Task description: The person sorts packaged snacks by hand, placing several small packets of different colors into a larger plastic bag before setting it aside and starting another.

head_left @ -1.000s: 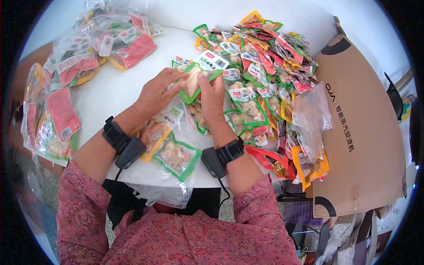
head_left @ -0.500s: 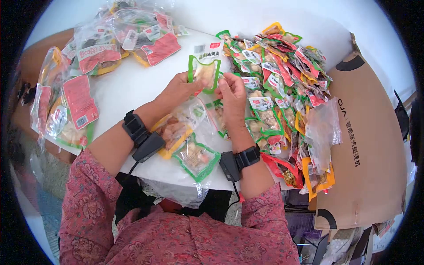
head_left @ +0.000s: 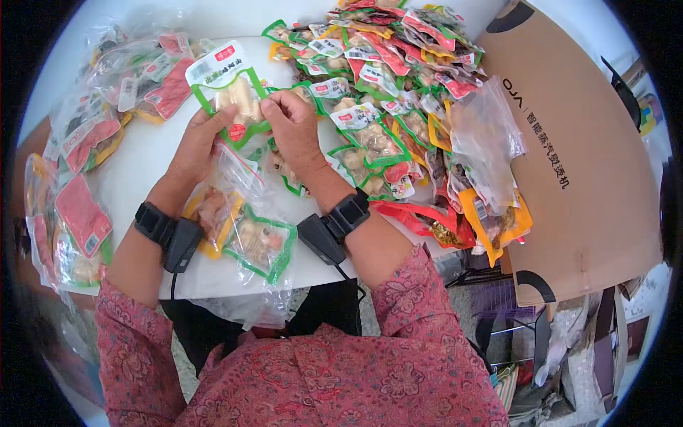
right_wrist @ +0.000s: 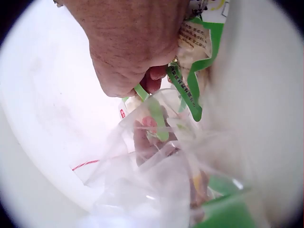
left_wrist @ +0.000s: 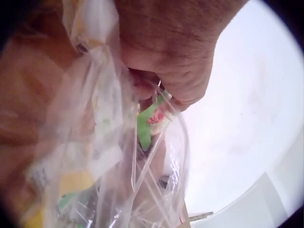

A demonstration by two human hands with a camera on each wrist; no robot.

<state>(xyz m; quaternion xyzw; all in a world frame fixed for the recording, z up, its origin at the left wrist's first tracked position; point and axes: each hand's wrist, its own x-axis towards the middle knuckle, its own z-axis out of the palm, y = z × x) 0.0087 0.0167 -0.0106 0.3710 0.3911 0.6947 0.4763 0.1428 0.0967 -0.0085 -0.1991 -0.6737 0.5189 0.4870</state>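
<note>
Now both hands hold one green-edged snack packet (head_left: 231,99) upright, lifted above the white counter (head_left: 149,156). The left hand (head_left: 193,146) has its fingers clamped on the packet's lower left edge. The right hand (head_left: 292,128) pinches the lower right edge, fingers curled. Just beneath them lies a clear plastic bag (head_left: 238,167), with other packets (head_left: 260,242) showing through it near the counter's front edge. To the right sits a heap of packets (head_left: 398,64), beside a cardboard box (head_left: 569,142).

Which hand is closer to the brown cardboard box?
Right. The right hand sits left of the cardboard box, across the packet heap; the left hand lies farther left.
</note>
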